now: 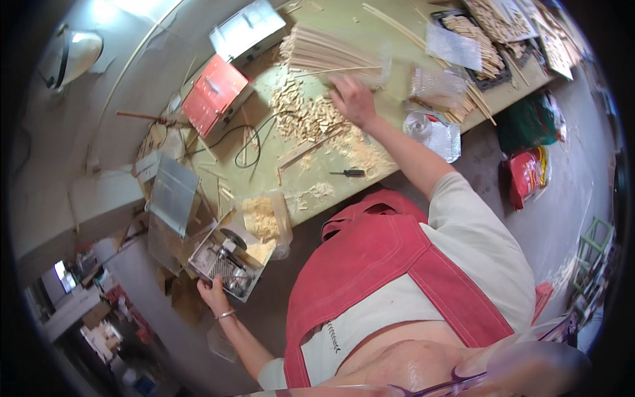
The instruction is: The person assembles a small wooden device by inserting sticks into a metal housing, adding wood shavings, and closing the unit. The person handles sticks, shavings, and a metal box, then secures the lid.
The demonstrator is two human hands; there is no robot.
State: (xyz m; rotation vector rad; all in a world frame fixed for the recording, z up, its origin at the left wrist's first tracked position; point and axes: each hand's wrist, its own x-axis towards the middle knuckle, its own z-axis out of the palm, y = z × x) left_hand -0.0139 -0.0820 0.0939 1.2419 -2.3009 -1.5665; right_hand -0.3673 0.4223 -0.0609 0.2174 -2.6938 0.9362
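Note:
My right hand (354,100) reaches over the table, thumb and fingers apart, just beside a bundle of long thin wooden sticks (324,51). One stick lies askew across the bundle near my fingertips; whether I touch it is not clear. Below and left of that hand spreads a heap of short cut wood pieces (301,116). At the lower left, my left hand (215,296) grips the near edge of a small open-topped machine (228,261) with a round disc and metal parts inside. A clear plastic bin (283,225) of sawdust stands against that machine.
A black screwdriver (349,173) lies near the edge of the green table (264,178). Red (211,92) and silver (248,28) machine boxes stand at the back, with a black cable (246,159) in front. Bubble wrap (438,89) and a crate of sticks (481,56) lie right.

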